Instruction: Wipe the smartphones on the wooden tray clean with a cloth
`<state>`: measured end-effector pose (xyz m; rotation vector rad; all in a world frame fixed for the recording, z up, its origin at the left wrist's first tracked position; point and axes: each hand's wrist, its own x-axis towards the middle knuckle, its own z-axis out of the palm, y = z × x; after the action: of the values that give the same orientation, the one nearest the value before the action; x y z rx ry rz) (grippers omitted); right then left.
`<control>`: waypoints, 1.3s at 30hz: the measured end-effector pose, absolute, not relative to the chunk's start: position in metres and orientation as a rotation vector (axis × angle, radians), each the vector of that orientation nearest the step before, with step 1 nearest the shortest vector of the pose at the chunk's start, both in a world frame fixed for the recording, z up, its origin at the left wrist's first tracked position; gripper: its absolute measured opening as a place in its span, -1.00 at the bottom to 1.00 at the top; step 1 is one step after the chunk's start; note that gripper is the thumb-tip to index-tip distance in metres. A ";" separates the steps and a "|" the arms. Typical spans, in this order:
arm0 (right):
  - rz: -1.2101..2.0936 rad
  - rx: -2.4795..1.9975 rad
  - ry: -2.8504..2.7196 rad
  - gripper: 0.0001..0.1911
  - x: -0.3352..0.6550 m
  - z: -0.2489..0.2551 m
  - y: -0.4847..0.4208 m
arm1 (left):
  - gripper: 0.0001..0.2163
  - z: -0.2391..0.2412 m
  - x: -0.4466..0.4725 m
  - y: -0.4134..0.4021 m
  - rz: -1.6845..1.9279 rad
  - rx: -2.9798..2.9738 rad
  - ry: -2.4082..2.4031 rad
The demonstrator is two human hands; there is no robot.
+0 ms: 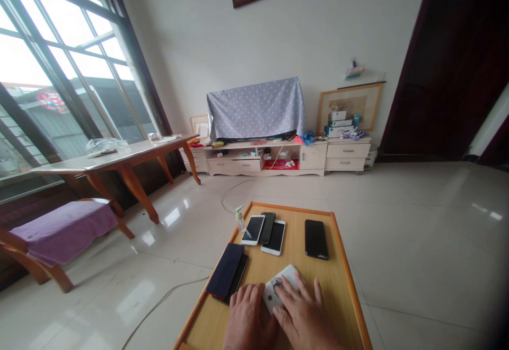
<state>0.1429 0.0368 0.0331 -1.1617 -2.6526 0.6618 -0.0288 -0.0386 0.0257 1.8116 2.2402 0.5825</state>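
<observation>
Pale tiled floor and a plain white wall surround a small light-brown wooden desk with an orange-brown raised rim. Near its close end lies a white, flat, phone-like rectangle with a dark mark on its face, set aslant under the hands. The right grip is spread, its fingers laid across the top of that rectangle. The left grip has its fingers bunched together at the rectangle's left edge; whether the hidden thumb pinches anything, I cannot tell.

To steady the piece well, the spread fingers should press lightly and evenly, while the left fingertips brace the edge rather than push it. Elbow room matters: a dark, glossy phone with a red edge overlaps another dark phone just beside the left fingers, so sideways sweeps could nudge both; a black rectangular phone lies farther off.
</observation>
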 end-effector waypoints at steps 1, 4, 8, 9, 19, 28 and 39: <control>0.676 -1.151 -2.663 -0.38 0.143 0.033 0.036 | -0.60 0.025 -0.029 -0.038 0.584 1.806 2.241; 0.747 -1.095 -2.696 -0.35 0.141 0.035 0.034 | -0.55 0.020 -0.032 -0.038 0.599 1.787 2.235; 0.791 -1.092 -2.700 -0.37 0.140 0.039 0.031 | -0.54 0.016 -0.034 -0.037 0.619 1.783 2.231; 0.783 -1.098 -2.702 -0.37 0.140 0.040 0.032 | -0.55 0.017 -0.033 -0.037 0.624 1.785 2.232; 0.779 -1.094 -2.723 -0.36 0.139 0.041 0.032 | -0.53 0.014 -0.036 -0.038 0.622 1.778 2.231; 0.650 -1.208 -2.651 -0.37 0.142 0.031 0.037 | -0.59 0.023 -0.031 -0.038 0.603 1.836 2.229; 0.779 -1.060 -2.667 -0.39 0.140 0.038 0.030 | -0.56 0.019 -0.034 -0.038 0.560 1.807 2.249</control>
<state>0.1397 0.0296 0.0380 -1.0602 -2.6669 0.7785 -0.0338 -0.0378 0.0193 1.8071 2.2492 0.5597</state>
